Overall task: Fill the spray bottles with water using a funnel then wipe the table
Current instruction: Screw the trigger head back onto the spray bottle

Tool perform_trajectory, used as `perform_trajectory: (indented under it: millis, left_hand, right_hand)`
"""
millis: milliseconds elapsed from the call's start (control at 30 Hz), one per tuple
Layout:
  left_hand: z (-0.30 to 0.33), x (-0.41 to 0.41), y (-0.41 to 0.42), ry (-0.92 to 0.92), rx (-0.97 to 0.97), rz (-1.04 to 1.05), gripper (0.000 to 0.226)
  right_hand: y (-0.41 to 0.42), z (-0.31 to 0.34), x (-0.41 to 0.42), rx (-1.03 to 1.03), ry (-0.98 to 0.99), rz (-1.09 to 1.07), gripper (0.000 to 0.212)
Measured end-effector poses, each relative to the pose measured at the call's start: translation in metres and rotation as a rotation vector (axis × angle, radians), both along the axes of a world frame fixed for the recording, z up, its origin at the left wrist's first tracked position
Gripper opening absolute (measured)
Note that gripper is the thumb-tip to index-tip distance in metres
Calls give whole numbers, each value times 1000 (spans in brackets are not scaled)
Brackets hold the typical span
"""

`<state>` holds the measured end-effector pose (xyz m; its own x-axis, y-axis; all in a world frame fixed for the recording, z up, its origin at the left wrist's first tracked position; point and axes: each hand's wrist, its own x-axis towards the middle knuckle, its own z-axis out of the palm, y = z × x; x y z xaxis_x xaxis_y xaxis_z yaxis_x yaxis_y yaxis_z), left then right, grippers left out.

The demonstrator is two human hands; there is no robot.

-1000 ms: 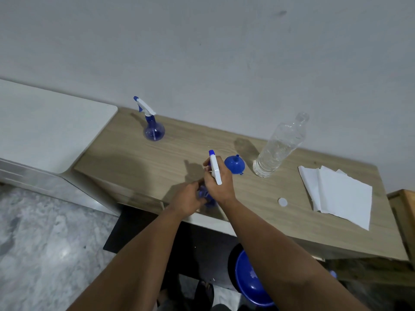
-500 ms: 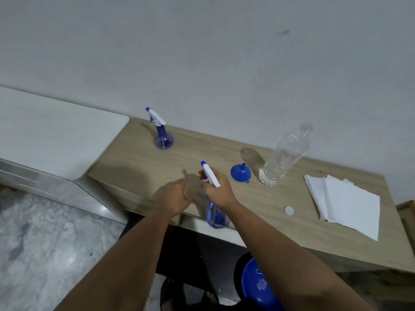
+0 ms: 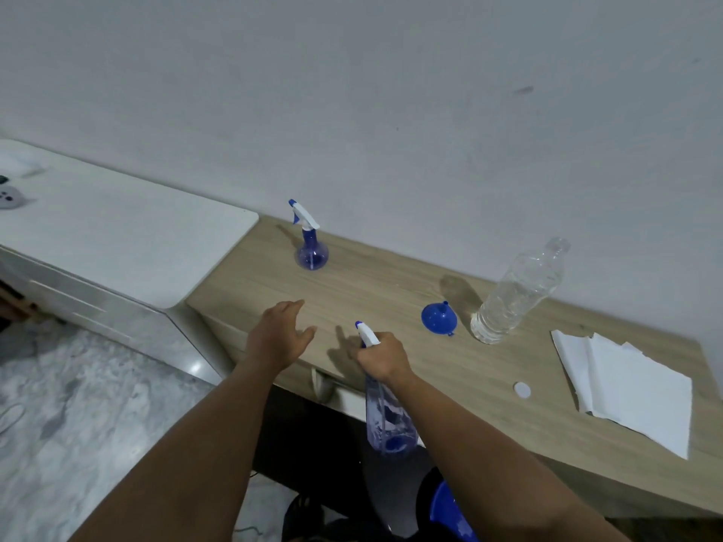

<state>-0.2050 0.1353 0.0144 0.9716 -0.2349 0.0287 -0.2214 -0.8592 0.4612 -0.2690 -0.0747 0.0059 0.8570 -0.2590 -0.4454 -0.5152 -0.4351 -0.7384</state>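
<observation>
My right hand [image 3: 381, 356] grips the white trigger head of a blue spray bottle [image 3: 387, 422], which hangs in the air at the table's front edge. My left hand [image 3: 279, 336] hovers over the wooden table [image 3: 391, 291] with fingers spread, holding nothing. A second blue spray bottle [image 3: 311, 244] stands upright at the back left of the table. A blue funnel [image 3: 439, 318] lies on its side beside a clear water bottle [image 3: 516, 293], which stands uncapped and partly filled. White paper towels [image 3: 630, 389] lie at the right, with a small white cap [image 3: 522, 390] next to them.
A white cabinet [image 3: 129, 244] adjoins the table on the left, with a small grey object [image 3: 9, 197] on its far end. A blue basin [image 3: 450, 514] sits on the floor under the table. The wall runs close behind the table.
My left hand has let go of the bottle and moved left and forward. The right hand has lifted the spray bottle off the table toward me by its trigger head.
</observation>
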Motion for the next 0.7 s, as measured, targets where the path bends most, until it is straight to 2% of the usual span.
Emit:
perform_trajectory:
  millis: [133, 433, 600, 700]
  left_hand:
    - [2, -1, 4, -18, 13, 1, 65]
    - [3, -6, 5, -43, 18, 8, 64]
    - [1, -7, 3, -39, 15, 15, 66]
    - [2, -9, 3, -33, 18, 23, 66]
  right_hand:
    - [2, 2, -4, 36, -6, -7, 22]
    - [4, 5, -15, 94, -51, -56, 28]
    - [6, 9, -15, 95, 6, -36, 24]
    - [6, 11, -14, 58, 33, -35, 30]
